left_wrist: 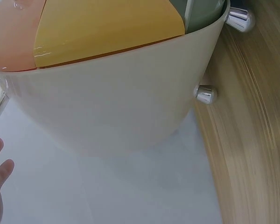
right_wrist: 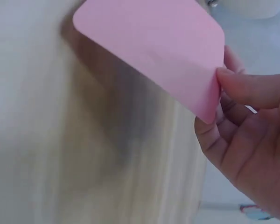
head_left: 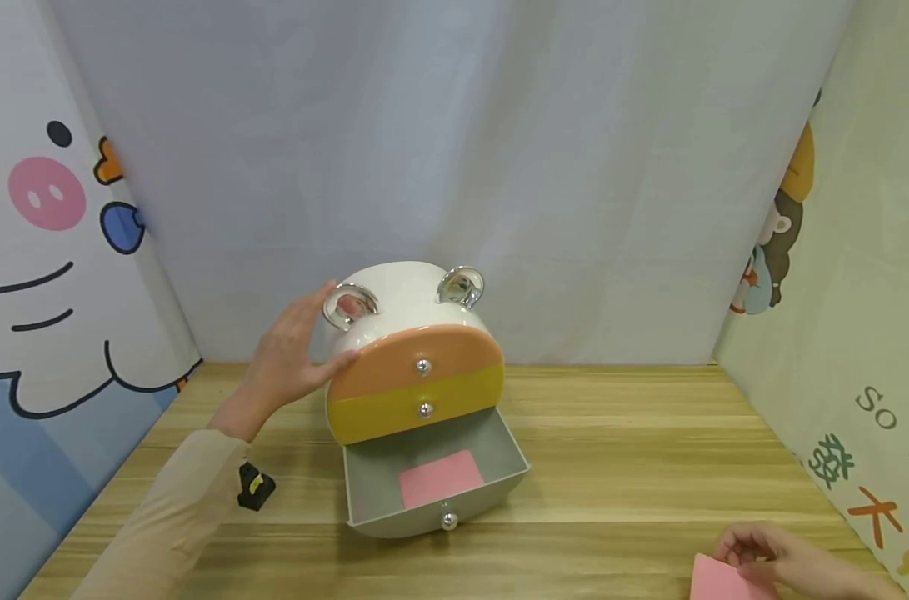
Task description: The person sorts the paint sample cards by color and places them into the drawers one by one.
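Observation:
A small drawer cabinet (head_left: 405, 292) with a white shell and two shiny silver ears stands on the table. Its orange drawer (head_left: 382, 362) and yellow drawer (head_left: 382, 412) are closed, while the grey-green bottom drawer (head_left: 491, 446) is pulled out. Inside that lies a pink card (head_left: 441, 479). My left hand (head_left: 285, 358) is at the cabinet's upper left, thumb at the orange front's edge and straight fingers by the left ear (head_left: 330, 308). Down at the front right, my right hand (head_left: 780, 558) pinches another pink card (right_wrist: 154, 46) by one corner between thumb and fingers.
A small black object with a yellow mark (head_left: 255, 487) lies left of the cabinet, beside my left sleeve (head_left: 177, 508). Behind the wooden table (head_left: 619, 450) hangs a plain pale curtain (head_left: 574, 167). Printed cartoon panels border the left and right sides.

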Action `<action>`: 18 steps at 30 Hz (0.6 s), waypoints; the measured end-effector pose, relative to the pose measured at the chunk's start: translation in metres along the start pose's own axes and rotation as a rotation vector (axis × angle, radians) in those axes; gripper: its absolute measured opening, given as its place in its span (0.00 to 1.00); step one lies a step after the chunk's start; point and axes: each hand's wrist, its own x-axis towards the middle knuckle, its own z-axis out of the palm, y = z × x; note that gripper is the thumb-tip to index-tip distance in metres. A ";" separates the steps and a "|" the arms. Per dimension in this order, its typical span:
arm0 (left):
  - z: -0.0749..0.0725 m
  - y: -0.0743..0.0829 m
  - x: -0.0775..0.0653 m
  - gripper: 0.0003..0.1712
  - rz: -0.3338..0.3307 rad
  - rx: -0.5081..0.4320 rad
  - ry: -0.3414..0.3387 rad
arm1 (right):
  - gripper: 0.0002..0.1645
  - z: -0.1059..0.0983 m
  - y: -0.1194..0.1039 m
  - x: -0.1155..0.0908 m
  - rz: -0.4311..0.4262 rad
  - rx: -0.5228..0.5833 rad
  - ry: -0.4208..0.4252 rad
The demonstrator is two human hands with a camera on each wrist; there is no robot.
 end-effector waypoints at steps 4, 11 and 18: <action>-0.001 0.000 0.000 0.51 -0.006 0.006 -0.003 | 0.12 -0.004 -0.024 0.028 0.007 -0.162 0.069; -0.002 0.000 0.000 0.51 -0.009 0.013 -0.011 | 0.10 -0.006 -0.065 0.093 0.094 -0.380 0.175; -0.002 0.001 0.000 0.50 -0.013 0.015 -0.025 | 0.11 -0.012 -0.094 0.157 0.097 -0.484 0.207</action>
